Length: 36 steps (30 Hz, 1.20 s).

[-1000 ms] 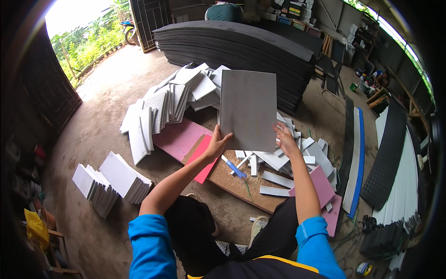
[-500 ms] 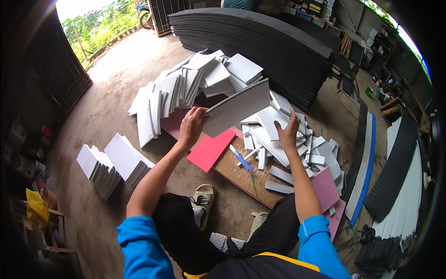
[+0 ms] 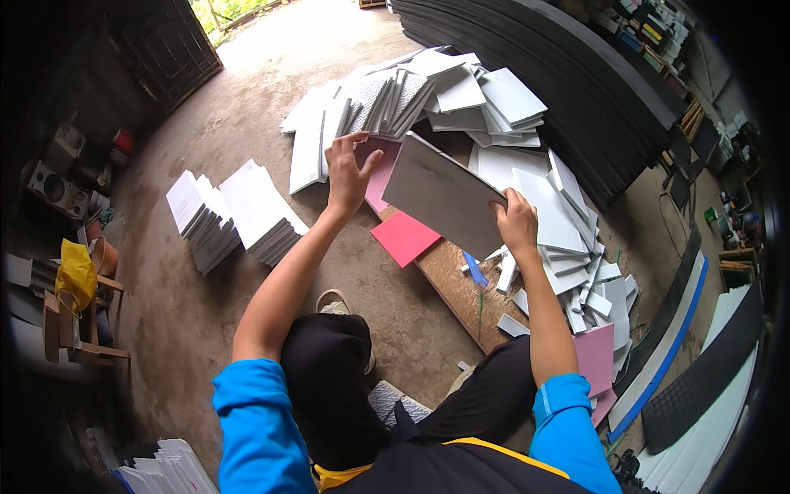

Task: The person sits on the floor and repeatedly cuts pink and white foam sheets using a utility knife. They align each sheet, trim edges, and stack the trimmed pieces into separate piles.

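In my right hand (image 3: 518, 221) is a flat grey foam sheet (image 3: 444, 198) with a pale edge, pinched at its right end and tilted in the air above the board. My left hand (image 3: 350, 173) is raised off the sheet's other end, thumb and fingers apart, holding nothing. Below lies a brown wooden board (image 3: 453, 284) with a red foam sheet (image 3: 405, 239) on its left part. A blue-handled cutter (image 3: 474, 270) rests on the board, its blade end partly hidden by the held sheet.
White foam sheets (image 3: 457, 89) are heaped beyond the board, with offcuts (image 3: 599, 303) at its right. Two stacks of sheets (image 3: 255, 206) stand on the floor to the left. Long black sheets (image 3: 568, 82) are piled at the back right. A wooden stool (image 3: 86, 329) stands far left.
My left hand has let go of the grey sheet, and my right hand has taken hold of its right end. The sheet now slopes down to the right. My view has turned left.
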Each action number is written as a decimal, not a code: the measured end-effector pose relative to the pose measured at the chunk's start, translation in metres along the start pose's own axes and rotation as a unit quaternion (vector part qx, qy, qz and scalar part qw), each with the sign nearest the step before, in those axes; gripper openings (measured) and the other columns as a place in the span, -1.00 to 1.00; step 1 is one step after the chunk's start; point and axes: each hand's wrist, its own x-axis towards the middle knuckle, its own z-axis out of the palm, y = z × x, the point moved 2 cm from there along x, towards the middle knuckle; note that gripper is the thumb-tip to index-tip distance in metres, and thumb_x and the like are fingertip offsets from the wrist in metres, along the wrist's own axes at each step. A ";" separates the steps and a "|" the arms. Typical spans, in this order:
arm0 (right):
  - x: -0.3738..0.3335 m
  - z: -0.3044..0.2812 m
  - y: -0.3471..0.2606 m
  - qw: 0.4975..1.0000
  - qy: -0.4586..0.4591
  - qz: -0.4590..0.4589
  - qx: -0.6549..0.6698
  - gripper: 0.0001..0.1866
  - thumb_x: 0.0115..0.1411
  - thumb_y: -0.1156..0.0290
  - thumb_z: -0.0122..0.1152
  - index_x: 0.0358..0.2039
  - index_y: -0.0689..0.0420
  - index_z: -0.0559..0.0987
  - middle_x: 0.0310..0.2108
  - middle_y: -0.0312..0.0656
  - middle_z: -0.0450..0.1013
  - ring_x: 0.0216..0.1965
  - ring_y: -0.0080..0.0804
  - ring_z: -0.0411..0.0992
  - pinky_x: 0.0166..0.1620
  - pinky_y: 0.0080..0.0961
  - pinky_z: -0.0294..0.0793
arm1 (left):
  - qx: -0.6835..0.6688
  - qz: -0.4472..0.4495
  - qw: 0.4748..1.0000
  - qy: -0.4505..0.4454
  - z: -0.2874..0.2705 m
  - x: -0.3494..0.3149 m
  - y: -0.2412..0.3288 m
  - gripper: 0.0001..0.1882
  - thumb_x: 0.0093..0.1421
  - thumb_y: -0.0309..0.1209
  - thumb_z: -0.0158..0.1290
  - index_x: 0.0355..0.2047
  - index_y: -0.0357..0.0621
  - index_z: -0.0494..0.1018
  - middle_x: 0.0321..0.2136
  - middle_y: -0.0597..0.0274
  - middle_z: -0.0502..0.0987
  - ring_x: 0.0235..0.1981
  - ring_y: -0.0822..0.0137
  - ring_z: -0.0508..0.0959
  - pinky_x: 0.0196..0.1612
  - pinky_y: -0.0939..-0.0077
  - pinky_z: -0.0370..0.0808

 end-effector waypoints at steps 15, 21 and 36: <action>-0.033 0.042 0.115 0.740 -0.081 0.411 0.527 -0.70 0.23 0.37 -0.02 -0.10 0.30 0.33 -0.11 -0.09 0.38 -0.07 -0.35 0.38 0.02 -0.41 0.37 | -0.115 -0.544 0.812 -0.180 0.169 -0.198 -0.103 -0.26 0.07 -0.06 0.09 0.04 -0.34 0.06 -0.07 -0.28 0.35 0.00 -0.11 0.37 0.02 0.19 0.33; -0.043 0.101 0.111 0.714 -0.098 0.436 0.539 -0.68 0.25 0.40 -0.08 -0.06 0.34 0.28 -0.12 0.02 0.37 -0.09 -0.22 0.41 -0.03 -0.24 0.45 | -0.150 -0.421 0.892 0.070 0.102 -0.108 -0.122 -0.57 0.23 -0.15 -0.08 -0.15 -0.31 0.17 -0.19 -0.15 0.39 -0.16 0.02 0.43 -0.09 0.20 0.31; -0.034 0.239 0.042 0.878 -0.127 0.423 0.185 -0.54 0.20 0.34 0.03 0.04 0.34 0.28 -0.05 0.09 0.34 -0.08 -0.21 0.38 -0.01 -0.31 0.34 | -0.586 -0.498 0.639 -0.014 0.076 -0.109 -0.112 -0.61 0.15 -0.52 0.04 -0.11 -0.35 0.11 -0.14 -0.05 0.37 -0.12 0.15 0.49 0.04 0.21 0.47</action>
